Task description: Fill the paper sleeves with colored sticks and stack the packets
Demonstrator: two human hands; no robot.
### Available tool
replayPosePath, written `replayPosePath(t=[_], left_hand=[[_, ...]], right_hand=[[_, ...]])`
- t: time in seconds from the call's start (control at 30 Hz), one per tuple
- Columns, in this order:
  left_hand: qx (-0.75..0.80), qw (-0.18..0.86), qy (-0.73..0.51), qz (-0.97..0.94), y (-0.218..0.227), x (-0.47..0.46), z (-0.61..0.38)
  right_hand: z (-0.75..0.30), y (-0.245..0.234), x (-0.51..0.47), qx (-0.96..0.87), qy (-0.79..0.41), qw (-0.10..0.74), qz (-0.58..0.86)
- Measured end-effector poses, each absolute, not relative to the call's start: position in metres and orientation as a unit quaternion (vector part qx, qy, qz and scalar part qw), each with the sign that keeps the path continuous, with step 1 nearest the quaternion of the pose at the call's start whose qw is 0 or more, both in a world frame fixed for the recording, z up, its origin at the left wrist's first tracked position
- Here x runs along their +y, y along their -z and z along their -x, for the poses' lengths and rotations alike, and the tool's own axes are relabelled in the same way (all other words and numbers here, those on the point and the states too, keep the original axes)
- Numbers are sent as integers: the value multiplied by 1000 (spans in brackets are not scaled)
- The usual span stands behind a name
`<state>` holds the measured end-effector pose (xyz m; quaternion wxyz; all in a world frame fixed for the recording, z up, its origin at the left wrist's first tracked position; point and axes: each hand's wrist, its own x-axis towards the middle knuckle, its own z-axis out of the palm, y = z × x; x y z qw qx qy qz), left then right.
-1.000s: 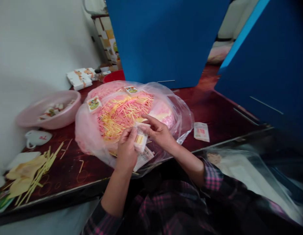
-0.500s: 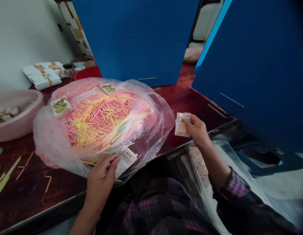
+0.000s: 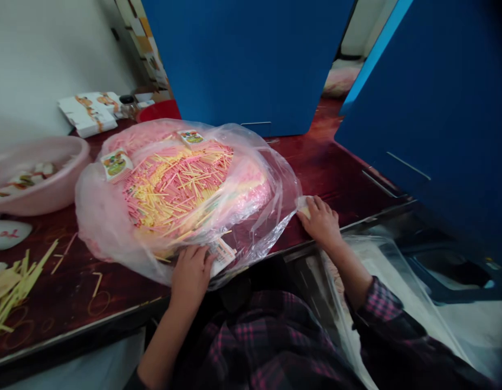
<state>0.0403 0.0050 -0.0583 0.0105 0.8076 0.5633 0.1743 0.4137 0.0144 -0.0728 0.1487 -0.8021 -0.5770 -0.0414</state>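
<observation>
A clear plastic bag lies on the table, packed with thin pink and yellow sticks. Printed cards rest on the pile near its far side. My left hand lies on the bag's near edge, beside a printed paper packet under the plastic. At the bag's right edge, my right hand pinches a small pale packet, mostly hidden by my fingers.
A pink plastic basin with packets sits to the left, and loose yellow sticks lie at the lower left. Blue panels rise behind the dark red table. White packs and a red bowl stand at the back.
My hands have moved apart since the earliest frame, when both held the small packet. My right hand has dropped to the bag's edge, and my left hand has shifted beside the paper packet.
</observation>
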Motion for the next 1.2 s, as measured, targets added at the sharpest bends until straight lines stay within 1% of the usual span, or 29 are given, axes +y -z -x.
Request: replayPosePath(t=[0.17,0.27,0.33,0.4,0.43,0.47,0.5,0.53,0.6,0.7,0.77,0.83,0.87,0.93,1.0,1.07,1.13,1.2], left_hand=[[580,31,-150,-800,56,8,-46],[585,31,-158,-795,59,10,-48],[588,30,-165,-792,60,9,-48],[576,36,-179,-797,58,5,-47],[564,37,-193,-802,56,2,-47],[549,35,-211,-808,53,-1,-47],[534,30,-231,-813,50,-4,-47],[520,19,-251,-816,46,-7,-47],[502,-8,-285,-816,39,-12,-50],[479,-35,-327,-814,30,-14,-57],[470,-23,-365,-803,25,-13,-61],[482,32,-416,-771,20,-11,-63],[494,81,-444,-743,17,-8,-63],[510,229,-492,-667,10,-3,-60],[496,391,-515,-580,4,3,-56],[468,500,-517,-514,-2,7,-53],[449,551,-518,-476,-6,9,-52],[437,579,-519,-452,-8,9,-52]], right_hand=[[-452,82,14,-578,44,137,803],[-465,74,17,-554,50,135,820],[-457,62,16,-541,78,178,818],[-432,46,12,-559,83,271,779],[-415,38,8,-580,61,325,745],[-395,30,5,-608,13,371,702],[-373,23,1,-630,-57,407,659],[-351,18,-2,-644,-138,422,623],[-309,10,-5,-677,-282,390,556],[-264,7,0,-678,-399,371,493],[-248,6,6,-646,-459,388,471],[-242,4,12,-598,-511,419,454],[-241,2,13,-573,-535,433,445],[-241,-2,16,-529,-576,448,433],[-240,-5,17,-498,-610,450,422],[-237,-8,19,-476,-632,453,412],[-231,-9,22,-461,-641,462,403],[-224,-9,24,-450,-638,480,400]])
